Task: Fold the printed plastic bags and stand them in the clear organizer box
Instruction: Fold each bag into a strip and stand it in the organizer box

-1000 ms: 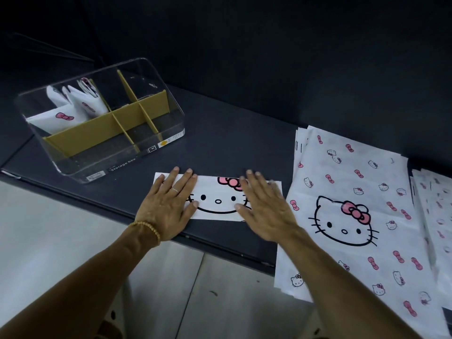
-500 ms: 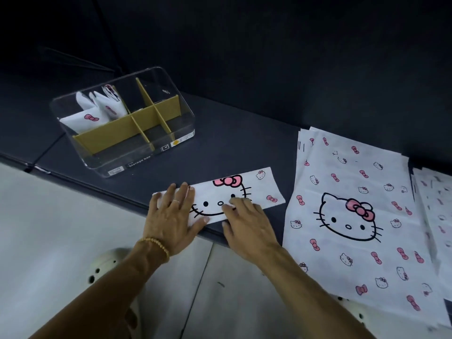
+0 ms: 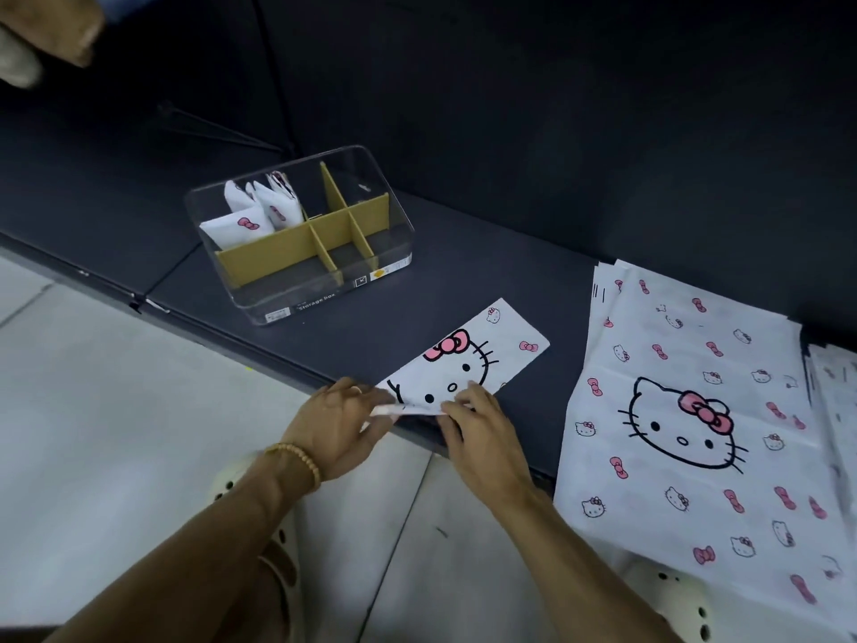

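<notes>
Two hands work the near end of one folded bag (image 3: pixel 468 362), a long white strip printed with a black-outlined cat face and a pink bow, lying slantwise on the dark table (image 3: pixel 487 271) and reaching away from the hands to the upper right. The left hand (image 3: pixel 336 426) pinches the strip's near corner, lifted just off the table edge; the right hand (image 3: pixel 477 426) has its fingers curled onto the same edge, apparently pinching it too.

Slippage looks the likeliest trouble: the plastic seems thin and slick, and with that end hanging past the table's edge the layers could slide apart and spoil the fold. A crooked crease would leave a packet too loose to stand.

Beyond the left hand sits the clear box (image 3: pixel 259 299) with cardboard dividers, a few folded bags (image 3: pixel 252 213) upright in its far-left compartment. Right of the right hand lies a stack of flat bags (image 3: pixel 695 410).
</notes>
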`<state>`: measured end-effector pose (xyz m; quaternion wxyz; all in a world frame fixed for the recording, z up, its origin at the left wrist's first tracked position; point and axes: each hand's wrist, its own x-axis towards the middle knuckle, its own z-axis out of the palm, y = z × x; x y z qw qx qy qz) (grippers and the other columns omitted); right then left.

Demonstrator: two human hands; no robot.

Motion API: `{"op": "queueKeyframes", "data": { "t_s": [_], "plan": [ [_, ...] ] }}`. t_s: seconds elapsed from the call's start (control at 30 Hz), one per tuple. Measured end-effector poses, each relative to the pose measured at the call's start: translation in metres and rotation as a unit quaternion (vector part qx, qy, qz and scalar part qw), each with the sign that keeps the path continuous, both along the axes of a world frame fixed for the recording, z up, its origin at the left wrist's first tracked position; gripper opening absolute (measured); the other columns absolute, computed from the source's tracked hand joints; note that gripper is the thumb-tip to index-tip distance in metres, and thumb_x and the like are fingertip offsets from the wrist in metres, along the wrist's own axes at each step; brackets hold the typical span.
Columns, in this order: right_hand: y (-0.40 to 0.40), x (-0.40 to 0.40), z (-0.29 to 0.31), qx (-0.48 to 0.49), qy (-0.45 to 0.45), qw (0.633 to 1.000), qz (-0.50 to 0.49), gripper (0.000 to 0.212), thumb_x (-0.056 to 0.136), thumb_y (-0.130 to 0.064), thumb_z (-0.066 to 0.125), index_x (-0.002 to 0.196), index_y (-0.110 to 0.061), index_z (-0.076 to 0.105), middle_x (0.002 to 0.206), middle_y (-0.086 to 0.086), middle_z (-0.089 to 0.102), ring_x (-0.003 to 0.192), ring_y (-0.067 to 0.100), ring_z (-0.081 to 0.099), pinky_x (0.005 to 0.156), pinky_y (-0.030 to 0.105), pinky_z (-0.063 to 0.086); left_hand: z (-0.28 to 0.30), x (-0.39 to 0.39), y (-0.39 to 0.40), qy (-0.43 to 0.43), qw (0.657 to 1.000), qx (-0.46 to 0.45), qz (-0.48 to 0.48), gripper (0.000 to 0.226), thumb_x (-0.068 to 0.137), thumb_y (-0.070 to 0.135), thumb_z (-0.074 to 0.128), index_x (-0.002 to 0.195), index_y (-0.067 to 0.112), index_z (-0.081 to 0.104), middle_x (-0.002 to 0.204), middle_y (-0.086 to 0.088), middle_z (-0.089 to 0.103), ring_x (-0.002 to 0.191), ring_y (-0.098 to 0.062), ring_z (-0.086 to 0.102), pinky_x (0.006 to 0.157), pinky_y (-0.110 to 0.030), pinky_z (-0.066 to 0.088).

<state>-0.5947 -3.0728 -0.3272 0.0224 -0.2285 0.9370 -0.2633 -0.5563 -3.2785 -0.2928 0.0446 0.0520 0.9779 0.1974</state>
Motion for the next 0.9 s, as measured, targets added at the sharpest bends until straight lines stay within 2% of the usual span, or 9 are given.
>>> {"op": "queueKeyframes", "data": {
  "t_s": [0.07,0.13,0.2,0.23,0.37,0.47,0.57,0.73,0.9],
  "plan": [
    [0.001,-0.006,0.008,-0.072,-0.046,0.995,-0.048,0.018,0.098,-0.014,0.057,0.087,-0.004,0.067,0.096,0.003,0.067,0.096,0.015,0.063,0.083,0.026,0.051,0.008,-0.003,-0.003,-0.003,0.995,0.069,0.066,0.029,0.091,0.044,0.059,0.103,0.019,0.066,0.097,0.003,0.069,0.092,-0.018,0.062,0.079,-0.028,0.047],
    [0.008,-0.015,0.018,-0.133,-0.130,0.980,-0.077,0.023,0.100,-0.018,0.054,0.080,-0.017,0.066,0.071,-0.012,0.063,0.066,0.007,0.055,0.062,0.017,0.044,0.012,-0.007,-0.005,-0.029,0.973,0.191,0.128,0.025,0.082,0.038,0.073,0.099,0.020,0.068,0.086,0.012,0.068,0.079,-0.005,0.063,0.069,-0.013,0.046],
    [0.015,-0.024,0.027,-0.138,-0.197,0.968,-0.075,0.035,0.101,-0.022,0.051,0.070,-0.036,0.061,0.059,-0.020,0.055,0.056,0.002,0.047,0.052,0.012,0.036,0.014,-0.014,0.000,-0.059,0.937,0.309,0.151,0.035,0.078,0.026,0.079,0.111,0.020,0.069,0.097,0.014,0.070,0.088,-0.003,0.065,0.080,-0.016,0.051],
    [0.018,-0.027,0.029,-0.135,-0.223,0.962,-0.077,0.037,0.101,-0.024,0.051,0.066,-0.035,0.058,0.057,-0.019,0.051,0.053,0.002,0.043,0.052,0.013,0.033,0.014,-0.019,0.004,-0.064,0.930,0.332,0.144,0.040,0.077,0.022,0.080,0.115,0.020,0.067,0.103,0.012,0.070,0.093,-0.006,0.066,0.085,-0.021,0.052],
    [0.028,-0.040,0.029,-0.136,-0.279,0.947,-0.080,0.028,0.100,-0.024,0.054,0.078,-0.007,0.056,0.065,-0.001,0.053,0.057,0.006,0.039,0.058,0.023,0.035,0.001,-0.035,0.030,-0.064,0.932,0.340,0.109,0.033,0.087,0.015,0.069,0.120,0.015,0.063,0.108,0.013,0.068,0.086,0.012,0.060,0.078,-0.005,0.046],
    [0.033,-0.049,0.030,-0.159,-0.297,0.937,-0.088,0.016,0.099,-0.016,0.055,0.085,-0.018,0.063,0.084,-0.014,0.072,0.073,-0.001,0.063,0.066,0.009,0.045,-0.013,-0.041,0.038,-0.060,0.965,0.238,0.095,0.040,0.090,0.029,0.066,0.128,0.022,0.058,0.122,0.002,0.058,0.102,-0.009,0.051,0.096,-0.028,0.046],
    [0.033,-0.055,0.033,-0.151,-0.318,0.932,-0.084,0.026,0.099,-0.013,0.054,0.090,-0.036,0.063,0.087,-0.033,0.068,0.088,-0.013,0.063,0.069,0.002,0.044,-0.020,-0.045,0.037,-0.059,0.969,0.233,0.052,0.066,0.082,0.028,0.073,0.141,0.028,0.043,0.136,0.002,0.034,0.117,-0.014,0.038,0.104,-0.028,0.037],
    [0.030,-0.060,0.030,-0.182,-0.324,0.920,-0.121,0.026,0.099,-0.012,0.051,0.094,-0.034,0.065,0.096,-0.015,0.074,0.096,0.007,0.069,0.093,0.034,0.055,-0.021,-0.056,0.028,-0.059,0.969,0.237,0.046,0.031,0.090,0.022,0.067,0.121,0.016,0.066,0.112,0.005,0.045,0.102,-0.011,0.047,0.097,-0.030,0.043],
    [0.028,-0.061,0.027,-0.164,-0.336,0.920,-0.118,0.019,0.099,-0.014,0.051,0.094,-0.027,0.063,0.090,-0.019,0.074,0.090,0.012,0.070,0.092,0.041,0.055,-0.009,-0.063,0.034,-0.087,0.946,0.309,0.046,0.065,0.079,0.018,0.078,0.135,0.021,0.044,0.123,0.003,0.049,0.111,-0.012,0.051,0.097,-0.027,0.045]
  ]
}}
